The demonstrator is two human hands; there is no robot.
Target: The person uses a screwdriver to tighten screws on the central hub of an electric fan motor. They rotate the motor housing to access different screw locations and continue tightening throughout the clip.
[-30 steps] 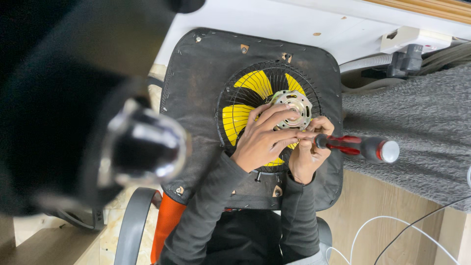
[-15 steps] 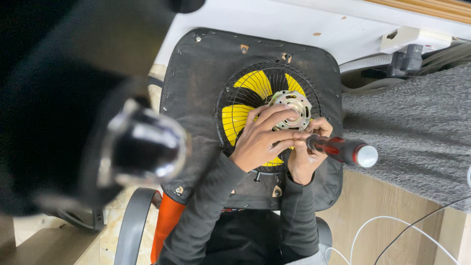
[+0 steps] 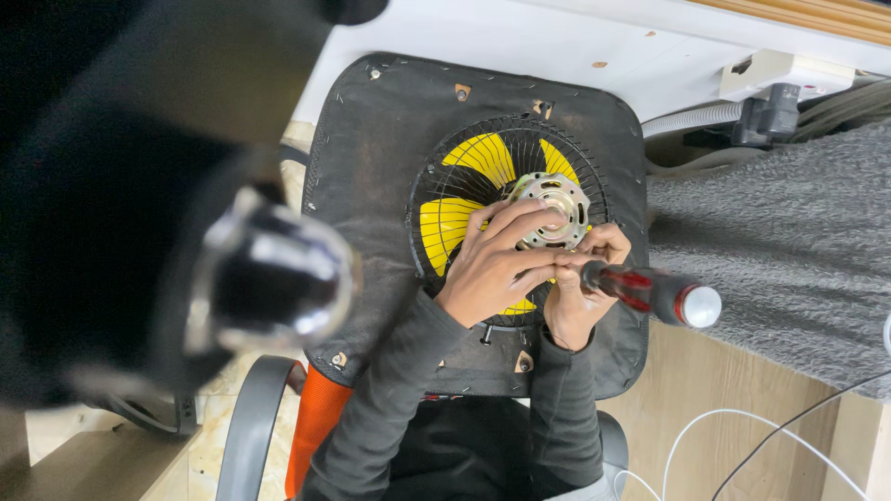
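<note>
1. A round metal motor plate (image 3: 554, 210) was pinched by the left hand (image 3: 490, 265) at frame centre, over a yellow-bladed fan (image 3: 464, 209).
2. It was judged stiff, fairly light, best gripped by its rim.
3. A red-handled screwdriver (image 3: 650, 291) was clasped in the right hand (image 3: 580, 292).
4. No packages or labels could be made out.

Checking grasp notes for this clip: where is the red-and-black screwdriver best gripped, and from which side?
Probably by the thick handle of the screwdriver, coming from the lower right. That end juts free past the right hand over the black pad, while its tip end is hidden among the fingers beside the metal motor plate.
</note>
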